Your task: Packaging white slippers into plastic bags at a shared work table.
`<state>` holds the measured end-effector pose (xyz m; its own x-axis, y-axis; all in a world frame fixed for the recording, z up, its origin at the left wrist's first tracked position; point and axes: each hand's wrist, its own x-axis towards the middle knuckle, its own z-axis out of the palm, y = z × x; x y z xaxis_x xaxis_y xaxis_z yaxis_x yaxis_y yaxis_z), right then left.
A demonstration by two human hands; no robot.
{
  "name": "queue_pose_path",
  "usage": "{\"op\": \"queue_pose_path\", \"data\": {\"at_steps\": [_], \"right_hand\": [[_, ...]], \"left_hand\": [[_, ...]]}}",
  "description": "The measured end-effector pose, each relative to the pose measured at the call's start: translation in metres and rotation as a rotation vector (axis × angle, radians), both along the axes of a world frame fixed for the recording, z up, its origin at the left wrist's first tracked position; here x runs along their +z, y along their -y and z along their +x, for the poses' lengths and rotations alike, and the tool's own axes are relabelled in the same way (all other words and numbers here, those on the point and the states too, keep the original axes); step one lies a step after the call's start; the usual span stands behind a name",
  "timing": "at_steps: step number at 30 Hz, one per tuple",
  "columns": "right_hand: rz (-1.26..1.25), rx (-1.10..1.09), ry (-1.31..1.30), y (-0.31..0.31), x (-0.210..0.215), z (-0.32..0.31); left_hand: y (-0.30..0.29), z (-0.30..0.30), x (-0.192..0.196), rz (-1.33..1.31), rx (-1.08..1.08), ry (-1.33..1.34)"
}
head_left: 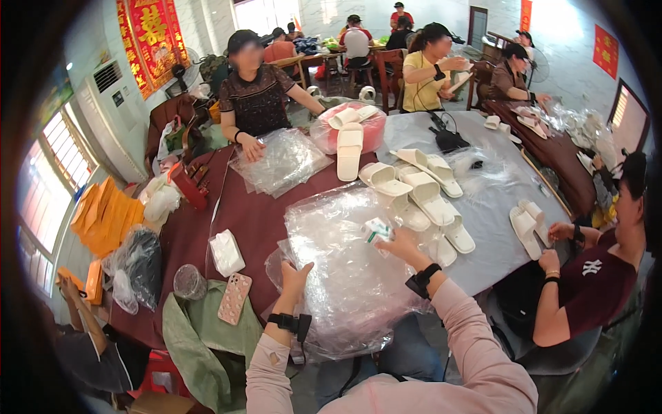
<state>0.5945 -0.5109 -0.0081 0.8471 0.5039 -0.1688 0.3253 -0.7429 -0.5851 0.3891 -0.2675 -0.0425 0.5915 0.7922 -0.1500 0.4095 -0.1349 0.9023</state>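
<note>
A thick stack of clear plastic bags [345,276] lies in front of me, over the table's near edge and my lap. At its left edge, my left hand [295,277] grips the bags, the thumb on top and the other fingers partly hidden. Above the right part of the stack, my right hand [403,245] holds a small white and green packet [378,230] between thumb and fingers. Just beyond that hand lies a pile of cream slide sandals [429,196]. Another cream slide [349,148] leans against a pink plastic-wrapped bundle [324,131].
Left of me are a white tissue pack [226,253], a clear cup [189,281], a patterned phone [235,299] and green cloth [193,338]. A co-worker across touches more clear bags [279,162]. To my right, another co-worker sits by a pair of slides [527,228].
</note>
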Motion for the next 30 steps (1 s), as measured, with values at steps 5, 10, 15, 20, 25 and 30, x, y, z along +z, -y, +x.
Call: {"op": "queue_pose_path", "data": {"at_steps": [5, 10, 15, 20, 25, 30], "right_hand": [[0.263, 0.09, -0.299, -0.018, 0.009, -0.033], [0.41, 0.056, -0.488, -0.023, 0.002, -0.04], [0.388, -0.066, -0.469, 0.004, 0.008, -0.031], [0.281, -0.053, -0.325, 0.013, 0.003, -0.021], [-0.126, -0.062, 0.348, 0.008, -0.021, -0.014], [0.161, -0.039, -0.112, 0.005, -0.039, 0.014]], "left_hand": [[-0.014, -0.028, -0.003, -0.537, -0.143, 0.355], [-0.048, -0.055, -0.022, -0.632, -0.19, 0.212], [-0.008, -0.047, -0.002, -0.605, -0.188, 0.24], [0.017, -0.032, 0.012, 0.565, -0.133, -0.505], [0.028, -0.012, 0.009, 0.253, 0.026, -0.514], [0.016, 0.016, -0.008, -0.062, 0.105, 0.368]]}}
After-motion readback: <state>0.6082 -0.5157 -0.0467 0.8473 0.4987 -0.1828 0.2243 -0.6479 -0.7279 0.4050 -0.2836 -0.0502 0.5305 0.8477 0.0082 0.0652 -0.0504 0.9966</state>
